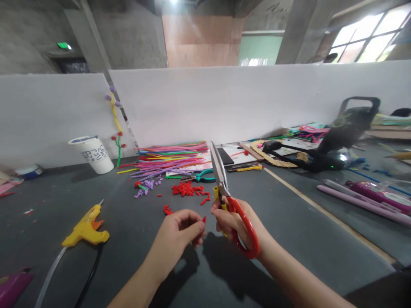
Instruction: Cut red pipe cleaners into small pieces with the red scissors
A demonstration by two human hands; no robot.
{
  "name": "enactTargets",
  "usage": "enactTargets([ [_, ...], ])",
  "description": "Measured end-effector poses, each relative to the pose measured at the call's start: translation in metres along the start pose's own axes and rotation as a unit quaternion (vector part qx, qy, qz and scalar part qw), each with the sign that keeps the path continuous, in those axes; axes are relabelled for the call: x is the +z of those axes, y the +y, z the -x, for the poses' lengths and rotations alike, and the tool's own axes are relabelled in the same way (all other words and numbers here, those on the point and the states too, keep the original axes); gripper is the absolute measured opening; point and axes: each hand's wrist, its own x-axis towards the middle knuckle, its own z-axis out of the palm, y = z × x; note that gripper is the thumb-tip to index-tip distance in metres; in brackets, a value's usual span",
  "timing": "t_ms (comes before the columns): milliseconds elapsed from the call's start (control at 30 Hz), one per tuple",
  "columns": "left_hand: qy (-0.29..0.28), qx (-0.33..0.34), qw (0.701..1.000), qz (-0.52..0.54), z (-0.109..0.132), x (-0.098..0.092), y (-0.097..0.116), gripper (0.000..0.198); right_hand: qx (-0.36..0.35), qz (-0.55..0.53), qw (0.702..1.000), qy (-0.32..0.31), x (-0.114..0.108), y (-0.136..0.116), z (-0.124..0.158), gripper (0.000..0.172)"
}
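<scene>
My left hand [181,233] pinches a small red piece [204,219] between thumb and fingertips, low over the dark table. In my right hand [236,220] is a pair of scissors [220,169] with red handles, blades pointing up and away. A yellow item [224,208], whose kind I cannot make out, is also in the right fingers. The two hands are apart. Just beyond them lie a heap of short red pieces [186,188], a smaller red cluster [167,210] and a scatter of short purple pieces [149,186].
Coloured pipe cleaners [170,160] lie at the back, near teal-handled pliers [204,176]. A yellow glue gun [86,229] and a white cup [93,155] stand on the left. A black lamp-like object [337,137] and a purple tool [379,194] occupy the right.
</scene>
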Motion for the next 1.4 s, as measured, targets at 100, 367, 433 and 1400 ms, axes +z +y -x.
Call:
enactTargets([
  [100, 0.002, 0.028, 0.997, -0.074, 0.0, 0.0, -0.001, 0.011, 0.009, 0.008, 1.0, -0.006, 0.001, 0.003, -0.001, 0.013],
  [367, 0.072, 0.101, 0.961, -0.246, 0.006, 0.004, 0.005, 0.012, 0.005, 0.017, 0.999, -0.03, 0.005, 0.006, 0.0, 0.009],
  [433, 0.074, 0.114, 0.955, -0.262, 0.007, 0.005, 0.004, 0.012, 0.005, 0.018, 0.999, -0.033, 0.005, 0.006, 0.0, 0.01],
  [1400, 0.019, -0.024, 0.999, -0.015, 0.004, 0.004, 0.005, 0.008, -0.005, 0.04, 0.998, -0.037, 0.004, 0.005, -0.001, 0.004],
])
